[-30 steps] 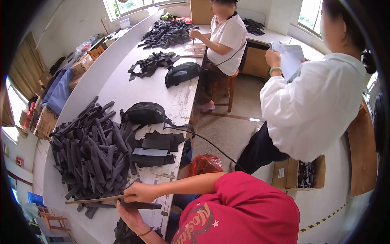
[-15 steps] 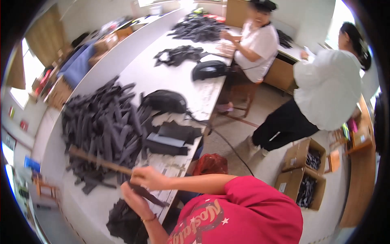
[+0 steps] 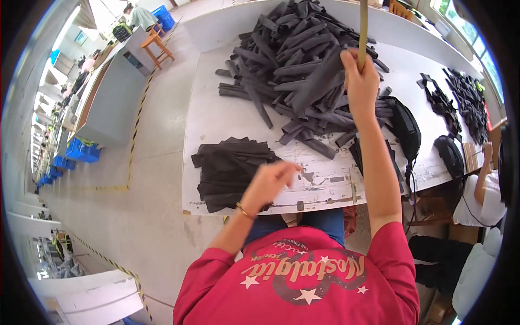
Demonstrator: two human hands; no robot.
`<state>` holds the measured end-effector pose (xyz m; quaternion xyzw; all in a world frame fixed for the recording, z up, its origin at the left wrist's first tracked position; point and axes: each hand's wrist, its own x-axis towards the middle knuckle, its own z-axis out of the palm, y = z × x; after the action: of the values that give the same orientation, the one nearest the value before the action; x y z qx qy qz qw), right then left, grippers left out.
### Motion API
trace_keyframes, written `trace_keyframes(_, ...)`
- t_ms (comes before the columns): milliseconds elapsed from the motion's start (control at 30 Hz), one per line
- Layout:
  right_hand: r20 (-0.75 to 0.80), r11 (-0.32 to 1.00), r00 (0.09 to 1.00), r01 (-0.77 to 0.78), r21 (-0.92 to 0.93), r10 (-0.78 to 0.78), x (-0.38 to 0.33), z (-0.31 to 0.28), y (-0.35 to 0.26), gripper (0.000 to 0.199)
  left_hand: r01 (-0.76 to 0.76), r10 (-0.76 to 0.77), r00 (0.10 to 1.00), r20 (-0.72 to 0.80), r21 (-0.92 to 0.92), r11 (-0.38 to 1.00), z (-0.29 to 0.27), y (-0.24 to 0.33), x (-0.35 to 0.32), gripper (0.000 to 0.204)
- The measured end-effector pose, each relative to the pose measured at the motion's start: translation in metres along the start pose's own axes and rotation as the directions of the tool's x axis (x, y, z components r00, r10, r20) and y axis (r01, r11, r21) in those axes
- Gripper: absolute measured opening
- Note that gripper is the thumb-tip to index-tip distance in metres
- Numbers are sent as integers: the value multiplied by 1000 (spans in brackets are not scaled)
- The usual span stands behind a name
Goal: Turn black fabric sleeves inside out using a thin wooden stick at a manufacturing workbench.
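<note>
The right hand (image 3: 361,81) is gripping a wooden stick (image 3: 363,30) with fingers closed around it, the heap of dark strips (image 3: 303,70) lying just beneath that grip, while the left hand (image 3: 269,183) is hovering half-open over the flat stack of dark pieces (image 3: 230,168); steady, level stick control looks advisable.

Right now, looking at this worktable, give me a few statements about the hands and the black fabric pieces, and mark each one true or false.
1. The right hand grips a long thin stick. True.
2. The left hand holds a pair of scissors. False: no scissors show; it hovers by the flat stack of black pieces at the table's near edge.
3. A big loose heap of black strips lies on the white table beyond the hands. True.
4. The left wrist is bare. False: it wears a thin gold bracelet.
5. The flat stack lies on top of the big heap. False: it lies apart from it, nearer the person.
</note>
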<state>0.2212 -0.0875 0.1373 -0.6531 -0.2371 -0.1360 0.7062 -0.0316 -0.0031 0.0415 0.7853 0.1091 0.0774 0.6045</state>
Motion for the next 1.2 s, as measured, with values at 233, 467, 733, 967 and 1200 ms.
trace_keyframes(233,338,966,909,-258,-8,245,-86,-20,46,19,-41,-17,994,105,530,847,-121,-54,66,17)
trace_keyframes(467,572,911,766,-43,-411,294,-165,-108,72,17,27,-125,978,168,494,869,-122,-84,67,17)
trace_keyframes(733,745,797,650,367,-481,151,-162,-127,42,15,153,-180,983,45,348,925,-126,-64,60,12)
trace_keyframes(967,791,751,606,483,-451,85,-167,-119,40,15,113,-139,988,70,293,949,-118,-46,58,12)
trace_keyframes(1200,735,756,676,454,-471,52,-161,-127,24,14,20,-60,995,84,408,913,-103,-26,63,12)
